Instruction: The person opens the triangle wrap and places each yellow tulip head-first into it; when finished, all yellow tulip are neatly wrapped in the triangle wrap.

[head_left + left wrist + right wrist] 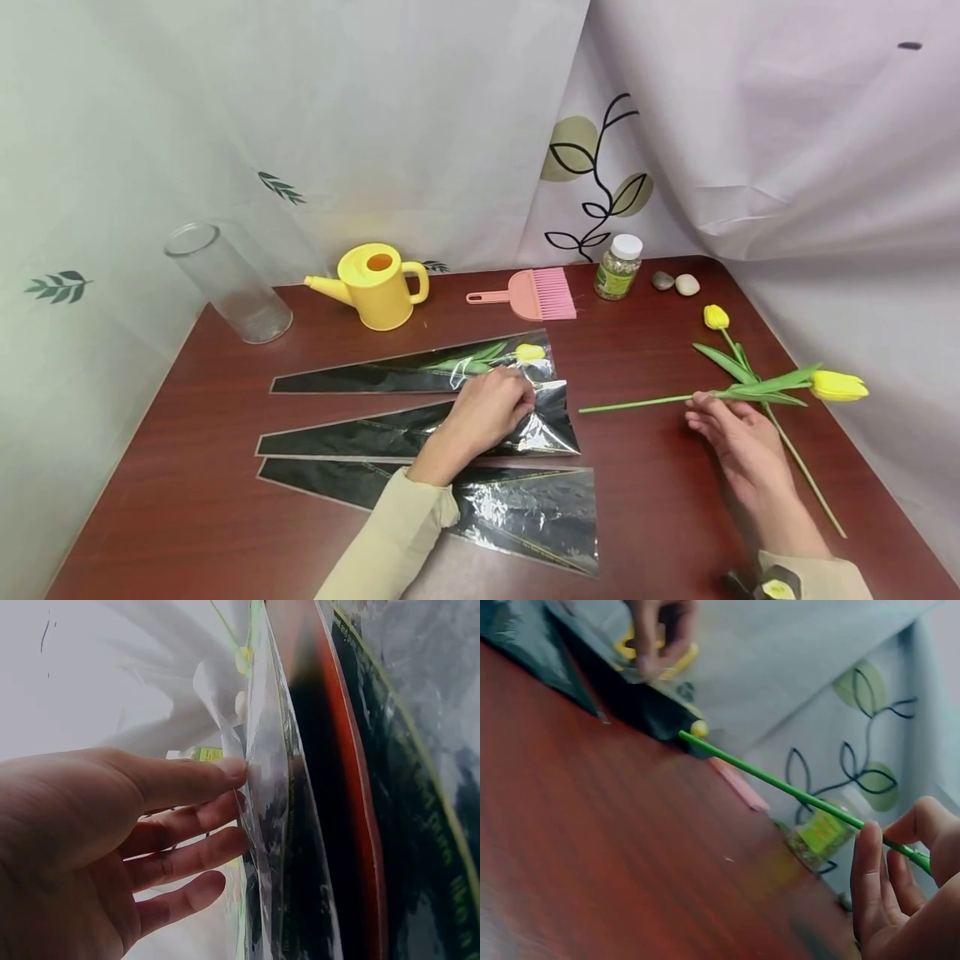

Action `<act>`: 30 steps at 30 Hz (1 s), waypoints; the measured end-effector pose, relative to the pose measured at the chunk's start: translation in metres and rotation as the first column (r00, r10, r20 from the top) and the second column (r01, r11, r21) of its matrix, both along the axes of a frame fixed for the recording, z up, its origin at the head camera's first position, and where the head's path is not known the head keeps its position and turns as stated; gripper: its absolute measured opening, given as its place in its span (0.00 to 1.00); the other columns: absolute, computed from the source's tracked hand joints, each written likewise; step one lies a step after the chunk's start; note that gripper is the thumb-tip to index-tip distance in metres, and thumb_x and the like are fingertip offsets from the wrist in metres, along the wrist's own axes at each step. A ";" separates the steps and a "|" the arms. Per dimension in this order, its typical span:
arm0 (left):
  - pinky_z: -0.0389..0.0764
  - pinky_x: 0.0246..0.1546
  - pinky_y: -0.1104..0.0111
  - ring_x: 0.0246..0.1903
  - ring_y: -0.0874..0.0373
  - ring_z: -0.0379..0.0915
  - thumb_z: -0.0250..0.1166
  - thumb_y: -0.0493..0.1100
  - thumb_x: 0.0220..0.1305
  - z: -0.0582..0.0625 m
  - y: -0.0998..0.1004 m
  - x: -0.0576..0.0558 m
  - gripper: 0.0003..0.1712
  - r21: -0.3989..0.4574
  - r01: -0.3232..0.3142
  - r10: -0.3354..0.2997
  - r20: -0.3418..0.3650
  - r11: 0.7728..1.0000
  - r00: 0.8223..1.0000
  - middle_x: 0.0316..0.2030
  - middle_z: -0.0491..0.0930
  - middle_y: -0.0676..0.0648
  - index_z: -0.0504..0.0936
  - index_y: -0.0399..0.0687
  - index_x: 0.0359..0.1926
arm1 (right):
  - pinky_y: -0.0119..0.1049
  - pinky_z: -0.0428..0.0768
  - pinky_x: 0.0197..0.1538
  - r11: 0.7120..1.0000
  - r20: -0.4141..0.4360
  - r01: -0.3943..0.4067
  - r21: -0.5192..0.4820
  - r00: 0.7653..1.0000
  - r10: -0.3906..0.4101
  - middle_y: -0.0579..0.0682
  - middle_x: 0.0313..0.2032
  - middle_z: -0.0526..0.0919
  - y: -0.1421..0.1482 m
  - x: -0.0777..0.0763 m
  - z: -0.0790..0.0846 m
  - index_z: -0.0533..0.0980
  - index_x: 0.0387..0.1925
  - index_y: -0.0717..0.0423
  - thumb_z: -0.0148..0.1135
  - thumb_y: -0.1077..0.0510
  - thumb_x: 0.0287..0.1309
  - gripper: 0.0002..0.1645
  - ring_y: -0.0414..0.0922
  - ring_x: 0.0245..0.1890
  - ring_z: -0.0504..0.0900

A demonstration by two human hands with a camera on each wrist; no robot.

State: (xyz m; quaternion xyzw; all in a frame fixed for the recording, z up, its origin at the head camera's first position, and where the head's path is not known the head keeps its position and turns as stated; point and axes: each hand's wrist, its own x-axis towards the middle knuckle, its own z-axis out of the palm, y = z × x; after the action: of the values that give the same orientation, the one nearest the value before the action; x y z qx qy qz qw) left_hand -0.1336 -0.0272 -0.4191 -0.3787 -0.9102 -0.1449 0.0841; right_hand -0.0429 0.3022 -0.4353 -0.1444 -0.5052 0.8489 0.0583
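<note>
My left hand point(487, 408) pinches the clear upper film at the wide end of the middle black-backed flower sleeve point(337, 435). In the left wrist view, thumb and index finger grip the film edge point(262, 802), and the film stands lifted off the dark back. My right hand point(746, 454) holds a yellow tulip point(838, 386) by its green stem point(780, 784), between thumb and fingers. The bare stem end points left toward the sleeve's wide end, apart from it. A second tulip point(716, 317) lies on the table under the held one, crossing it.
Behind lies a sleeve point(360, 377) with a tulip inside; in front lies another sleeve point(540, 521). Along the back stand a glass vase point(232, 287), yellow watering can point(384, 292), pink brush point(528, 296), jar of granules point(618, 268) and two pebbles point(686, 285).
</note>
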 end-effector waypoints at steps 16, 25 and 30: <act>0.79 0.31 0.65 0.35 0.61 0.76 0.70 0.46 0.60 0.003 0.000 0.001 0.04 0.008 -0.019 0.019 0.037 1.000 0.999 0.30 0.79 0.59 0.85 0.59 0.29 | 0.28 0.72 0.19 0.943 0.371 -0.160 0.293 0.928 0.042 0.47 0.26 0.85 -0.101 -0.013 -0.004 0.82 0.43 0.66 0.75 0.49 0.51 0.25 0.36 0.14 0.71; 0.79 0.30 0.66 0.33 0.62 0.76 0.71 0.44 0.59 0.003 0.001 0.001 0.05 0.000 -0.009 0.009 0.055 1.000 0.998 0.28 0.78 0.59 0.84 0.58 0.27 | 0.24 0.54 0.13 0.947 0.401 -0.289 0.138 0.891 0.213 0.43 0.17 0.74 -0.130 -0.017 -0.004 0.81 0.31 0.60 0.69 0.56 0.59 0.10 0.31 0.08 0.58; 0.79 0.30 0.65 0.33 0.61 0.77 0.70 0.44 0.59 0.002 0.004 0.001 0.04 -0.008 0.001 -0.001 0.050 1.000 0.999 0.29 0.79 0.59 0.85 0.58 0.28 | 0.24 0.55 0.12 0.916 0.415 -0.382 0.125 0.859 0.301 0.42 0.16 0.70 -0.129 -0.013 -0.001 0.82 0.41 0.60 0.65 0.55 0.62 0.12 0.31 0.07 0.57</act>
State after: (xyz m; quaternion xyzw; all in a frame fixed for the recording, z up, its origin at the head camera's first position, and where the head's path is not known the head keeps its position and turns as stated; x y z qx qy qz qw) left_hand -0.1322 -0.0236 -0.4167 -0.3757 -0.9124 -0.1509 0.0596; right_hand -0.0563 0.1734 -0.4364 -0.2103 -0.6080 0.7440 -0.1803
